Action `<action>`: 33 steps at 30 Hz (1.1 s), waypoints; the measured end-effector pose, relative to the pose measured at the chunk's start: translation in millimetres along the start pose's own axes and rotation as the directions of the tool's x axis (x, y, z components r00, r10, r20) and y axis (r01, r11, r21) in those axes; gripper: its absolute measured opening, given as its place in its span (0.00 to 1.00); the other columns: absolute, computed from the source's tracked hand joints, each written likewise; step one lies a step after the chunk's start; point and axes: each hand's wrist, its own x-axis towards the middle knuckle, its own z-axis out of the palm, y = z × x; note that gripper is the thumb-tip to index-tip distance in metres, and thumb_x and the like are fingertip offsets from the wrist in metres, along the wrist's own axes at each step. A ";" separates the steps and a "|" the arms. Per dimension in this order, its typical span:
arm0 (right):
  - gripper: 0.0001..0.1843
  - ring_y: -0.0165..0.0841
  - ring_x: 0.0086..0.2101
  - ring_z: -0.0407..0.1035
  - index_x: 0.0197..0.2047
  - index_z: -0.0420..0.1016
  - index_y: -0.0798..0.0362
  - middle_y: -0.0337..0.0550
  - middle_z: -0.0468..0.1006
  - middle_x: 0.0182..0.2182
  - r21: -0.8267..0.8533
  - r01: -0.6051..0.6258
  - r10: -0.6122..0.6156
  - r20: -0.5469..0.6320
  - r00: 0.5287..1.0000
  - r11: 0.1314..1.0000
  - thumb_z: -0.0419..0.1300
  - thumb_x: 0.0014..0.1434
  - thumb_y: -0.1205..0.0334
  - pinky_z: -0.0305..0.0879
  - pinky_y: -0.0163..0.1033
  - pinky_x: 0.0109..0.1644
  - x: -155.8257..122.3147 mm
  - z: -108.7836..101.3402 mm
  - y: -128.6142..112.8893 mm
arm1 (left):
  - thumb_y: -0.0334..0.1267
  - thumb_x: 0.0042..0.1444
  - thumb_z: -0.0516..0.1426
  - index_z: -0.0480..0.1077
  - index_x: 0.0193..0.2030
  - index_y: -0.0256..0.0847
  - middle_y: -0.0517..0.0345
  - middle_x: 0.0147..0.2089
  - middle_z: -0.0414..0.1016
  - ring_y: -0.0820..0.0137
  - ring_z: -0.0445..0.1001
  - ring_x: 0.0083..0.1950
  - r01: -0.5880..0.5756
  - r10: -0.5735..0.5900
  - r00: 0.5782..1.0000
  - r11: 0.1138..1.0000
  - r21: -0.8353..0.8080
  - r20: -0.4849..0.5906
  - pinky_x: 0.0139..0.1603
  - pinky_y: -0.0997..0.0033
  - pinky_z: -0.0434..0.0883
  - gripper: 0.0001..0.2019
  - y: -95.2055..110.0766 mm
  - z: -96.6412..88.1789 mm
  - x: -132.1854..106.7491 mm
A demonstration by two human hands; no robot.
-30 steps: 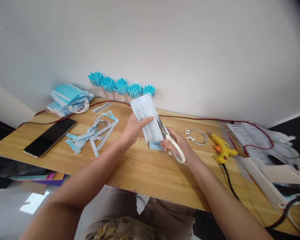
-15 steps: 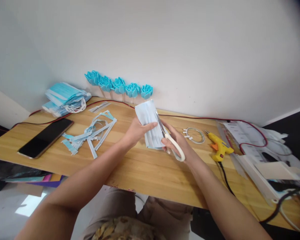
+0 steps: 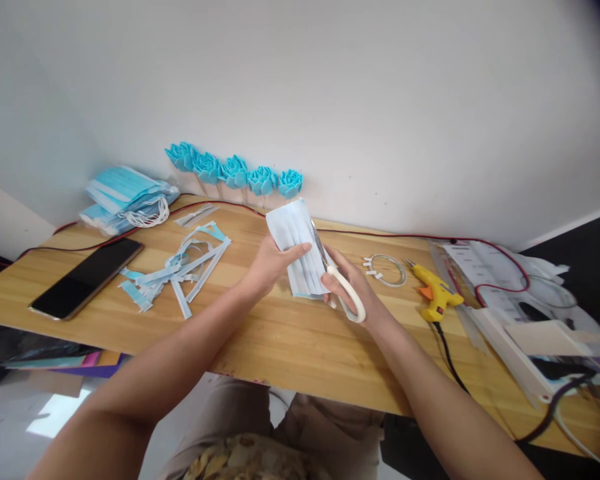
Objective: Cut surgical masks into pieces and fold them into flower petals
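Note:
My left hand grips a pleated pale blue face mask from its left side, thumb across the front. My right hand is closed around the white handles of a pair of scissors. The metal blades point up along the mask's right edge and look nearly closed. Both hands hover just above the wooden table, near its middle.
Cut blue mask strips lie left of my hands, with a black phone and a stack of masks beyond. Blue fabric roses lean on the wall. A wire coil, yellow glue gun and clutter sit right.
The mask and both hands have come lower, closer to the table. The scissors have stayed along the mask's right edge, and a small blue piece below the mask is no longer visible.

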 end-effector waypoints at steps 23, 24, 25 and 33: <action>0.46 0.25 0.17 0.61 0.67 0.60 0.52 0.33 0.68 0.23 0.040 -0.006 0.007 -0.032 0.999 0.999 0.66 0.50 0.41 0.57 0.31 0.17 1.2 1.0 5.5 | 0.42 0.42 0.69 0.70 0.40 0.37 0.51 0.42 0.77 0.63 0.75 0.43 -0.022 0.017 0.998 0.996 -0.090 -0.059 0.46 0.62 0.72 0.20 -3.1 0.4 1.7; 0.46 0.25 0.17 0.61 0.67 0.60 0.52 0.33 0.68 0.23 0.040 -0.006 0.007 -0.034 0.999 0.999 0.66 0.50 0.41 0.57 0.31 0.17 1.2 1.0 5.6 | 0.42 0.41 0.69 0.70 0.40 0.37 0.51 0.42 0.77 0.63 0.74 0.44 -0.026 0.020 0.997 0.996 -0.089 -0.068 0.47 0.62 0.72 0.20 -3.0 0.7 1.7; 0.46 0.25 0.17 0.61 0.67 0.60 0.51 0.33 0.68 0.23 0.041 -0.007 0.008 -0.036 0.999 0.999 0.66 0.50 0.41 0.58 0.31 0.17 1.1 1.1 5.5 | 0.42 0.41 0.69 0.70 0.40 0.37 0.51 0.42 0.76 0.63 0.74 0.44 -0.028 0.022 0.997 0.996 -0.087 -0.074 0.47 0.62 0.72 0.20 -2.9 0.9 1.6; 0.44 0.25 0.16 0.59 0.66 0.61 0.52 0.32 0.67 0.21 0.065 -0.015 0.018 -0.052 0.998 0.998 0.67 0.50 0.43 0.56 0.31 0.16 0.7 2.9 3.9 | 0.42 0.42 0.68 0.70 0.40 0.37 0.50 0.43 0.76 0.62 0.74 0.46 -0.029 0.022 0.997 0.996 -0.087 -0.078 0.48 0.61 0.72 0.20 -2.3 2.1 0.9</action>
